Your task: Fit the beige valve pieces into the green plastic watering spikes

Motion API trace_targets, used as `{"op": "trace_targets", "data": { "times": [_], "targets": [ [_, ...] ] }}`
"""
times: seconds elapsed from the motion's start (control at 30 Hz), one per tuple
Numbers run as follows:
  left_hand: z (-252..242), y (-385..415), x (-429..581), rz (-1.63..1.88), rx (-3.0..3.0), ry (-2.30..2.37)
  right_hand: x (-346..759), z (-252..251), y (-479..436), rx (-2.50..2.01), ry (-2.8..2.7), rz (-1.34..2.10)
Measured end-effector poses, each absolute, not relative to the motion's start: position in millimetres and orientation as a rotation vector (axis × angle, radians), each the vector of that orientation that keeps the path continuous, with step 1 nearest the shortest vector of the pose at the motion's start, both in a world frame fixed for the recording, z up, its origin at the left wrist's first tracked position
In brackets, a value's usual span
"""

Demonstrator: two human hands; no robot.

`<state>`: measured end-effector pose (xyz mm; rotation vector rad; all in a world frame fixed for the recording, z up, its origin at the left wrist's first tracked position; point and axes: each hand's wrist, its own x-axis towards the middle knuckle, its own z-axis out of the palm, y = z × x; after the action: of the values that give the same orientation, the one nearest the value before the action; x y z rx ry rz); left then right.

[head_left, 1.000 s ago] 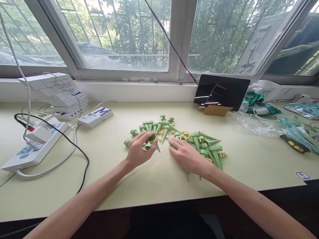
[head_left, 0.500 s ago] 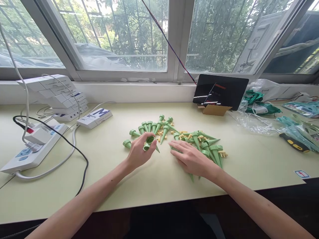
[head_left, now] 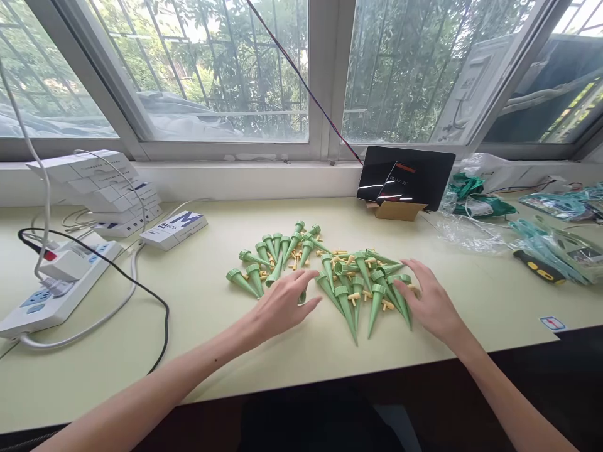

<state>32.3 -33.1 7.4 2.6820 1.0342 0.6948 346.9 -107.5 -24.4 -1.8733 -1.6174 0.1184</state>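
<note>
Several green plastic watering spikes (head_left: 375,307), cone-shaped with ribbed caps, lie in a loose heap on the table. Small yellow valve pieces (head_left: 352,297) are scattered among them. My left hand (head_left: 285,303) is over the near edge of the left part of the heap, thumb and fingers apart, partly covering a green piece beneath it. At the heap's right edge is my right hand (head_left: 431,301), its fingers spread beside the spikes there. Neither hand has anything visible in its grasp.
A tablet (head_left: 407,179) leans on a cardboard stand (head_left: 400,211) at the back. To the left are stacked white boxes (head_left: 110,188), a single white box (head_left: 174,230) and a power strip (head_left: 61,282) with cables. Plastic bags (head_left: 485,204) and a black-yellow handle (head_left: 539,267) lie right.
My right hand has moved right, off the middle spikes to the heap's right edge, uncovering several spikes. My left hand has shifted right and nearer to me. The view has turned slightly.
</note>
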Motion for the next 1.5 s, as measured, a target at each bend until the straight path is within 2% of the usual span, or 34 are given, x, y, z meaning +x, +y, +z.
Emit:
{"op": "trace_targets", "data": {
  "times": [0.13, 0.33, 1.2, 1.5],
  "targets": [
    [9, -30, 46, 0.354, 2.682, 1.143, 350, -29, -102, -1.962, -1.627, 0.318],
    [9, -18, 60, 0.215, 2.71, 1.139, 344, -27, -87, -1.911, -1.647, 0.469],
    [-3, -47, 109, 0.288, 2.853, 1.205, 375, -25, -51, -1.816, -1.874, 0.439],
    [-6, -51, 110, 0.302, 2.875, 1.131, 343, 26, -25, -1.671, -1.782, 0.146]
  ]
}}
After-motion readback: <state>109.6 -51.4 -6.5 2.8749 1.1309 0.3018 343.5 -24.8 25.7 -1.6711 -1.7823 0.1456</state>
